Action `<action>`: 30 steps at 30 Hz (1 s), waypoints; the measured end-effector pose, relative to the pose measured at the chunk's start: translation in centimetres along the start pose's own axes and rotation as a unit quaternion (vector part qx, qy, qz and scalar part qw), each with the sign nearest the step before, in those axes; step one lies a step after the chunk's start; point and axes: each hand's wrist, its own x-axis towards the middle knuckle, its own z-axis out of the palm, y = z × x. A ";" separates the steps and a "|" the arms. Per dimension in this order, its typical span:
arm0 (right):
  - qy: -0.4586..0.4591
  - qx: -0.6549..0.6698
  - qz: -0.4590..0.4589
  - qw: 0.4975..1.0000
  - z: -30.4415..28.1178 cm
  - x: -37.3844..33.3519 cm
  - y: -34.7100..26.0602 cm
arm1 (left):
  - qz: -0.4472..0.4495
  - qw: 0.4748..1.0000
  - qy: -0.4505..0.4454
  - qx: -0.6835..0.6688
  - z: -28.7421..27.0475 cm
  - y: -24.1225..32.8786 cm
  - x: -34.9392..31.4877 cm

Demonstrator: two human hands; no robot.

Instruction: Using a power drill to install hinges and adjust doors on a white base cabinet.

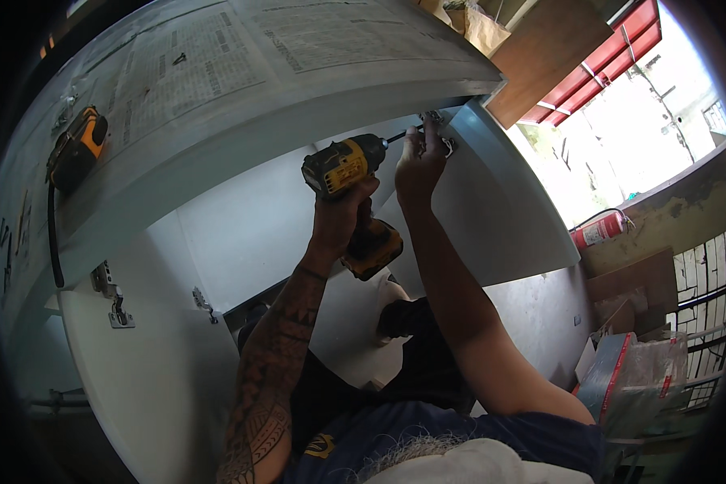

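My left hand (339, 216) is wrapped around the grip of a yellow-and-black cordless drill (347, 165), whose battery hangs below the fist. From its chuck a long thin driver bit (403, 135) points right, toward the inner corner under the cabinet's top edge. There my right hand (421, 165) is raised, its fingers closed about a metal cabinet hinge (449, 146). Fingers partly cover the hinge and the bit's tip, so any screw there is hidden. The hinge sits by a pale door panel (500, 202) on the right.
On the paper-covered cabinet top (315, 36) lie an orange-and-black tool (81, 149) with a black strap and a small screw (179, 58). Another door (145, 363) at left carries hinges (119, 310). To the right are a red fire extinguisher (598, 231) and a plastic-wrapped package (633, 371).
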 end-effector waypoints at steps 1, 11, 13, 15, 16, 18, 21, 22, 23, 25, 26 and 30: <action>-0.005 -0.001 -0.007 1.000 0.0 0.2 0.3 | 0.000 1.000 -0.003 0.000 0.2 -0.1 0.1; -0.003 0.013 0.000 1.000 0.4 0.6 1.2 | 0.004 1.000 -0.001 0.028 0.2 -0.3 1.0; 0.036 0.033 -0.036 0.998 0.5 0.8 1.1 | -0.005 1.000 -0.010 0.025 0.3 -0.5 1.2; 0.020 0.057 0.016 0.998 0.0 0.4 0.1 | -0.006 0.999 -0.013 0.047 0.3 -0.3 1.1; 0.001 0.074 0.068 0.995 -0.3 -0.3 -0.2 | -0.010 0.999 -0.010 0.046 0.1 -0.6 1.1; -0.024 0.036 0.083 0.996 -1.9 -1.6 -0.6 | 0.000 0.997 0.007 0.071 0.0 -0.9 1.2; -0.079 0.044 0.156 0.984 -5.1 -4.9 -0.1 | -0.009 0.997 0.013 0.072 0.6 -0.4 1.1; -0.113 0.085 0.212 0.967 -6.3 -6.1 0.5 | -0.010 0.997 0.013 0.074 1.0 -0.7 1.3; -0.113 0.087 0.216 0.966 -7.5 -7.4 1.2 | 0.014 0.997 0.025 0.066 1.3 -1.2 1.5; -0.129 0.100 0.286 0.944 -9.4 -9.7 3.5 | 0.036 0.997 0.037 0.061 1.2 -1.7 1.8; -0.126 0.100 0.290 0.944 -10.4 -10.6 5.5 | 0.038 0.996 0.033 0.070 1.3 -2.0 2.0; -0.043 0.382 0.498 0.778 -14.0 -10.7 10.3 | 0.021 0.997 0.033 0.068 0.8 -1.9 2.0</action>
